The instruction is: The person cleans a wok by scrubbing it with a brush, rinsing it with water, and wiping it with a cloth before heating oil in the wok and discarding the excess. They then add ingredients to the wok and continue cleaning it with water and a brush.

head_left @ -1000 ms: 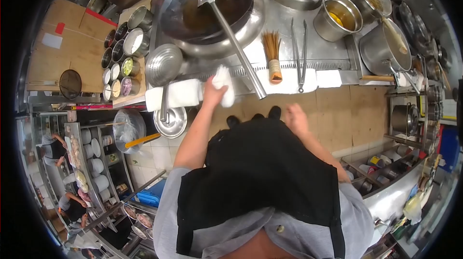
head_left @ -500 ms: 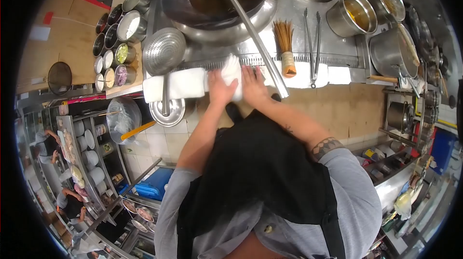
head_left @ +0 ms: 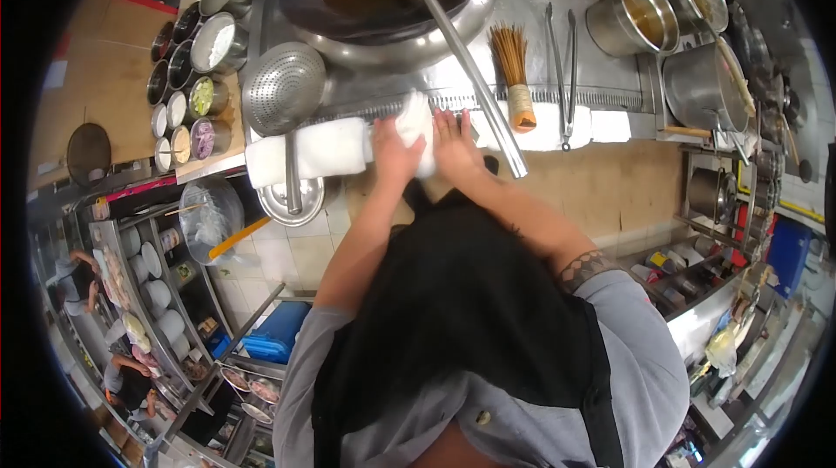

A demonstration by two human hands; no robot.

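White folded fabric cloth [head_left: 415, 122] is lying at the front edge of the stainless-steel bench [head_left: 603, 85]; your left hand's grip [head_left: 397, 154] is grasping it, while your right hand [head_left: 458, 153] is spreading open just beside it, near the long-handled metal ladle [head_left: 457, 52].

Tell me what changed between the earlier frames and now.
The right hand moved forward and left to the edge of the counter, beside the bunched white cloth. The left hand stayed on that cloth. Ladle, brush and tongs lie as before.
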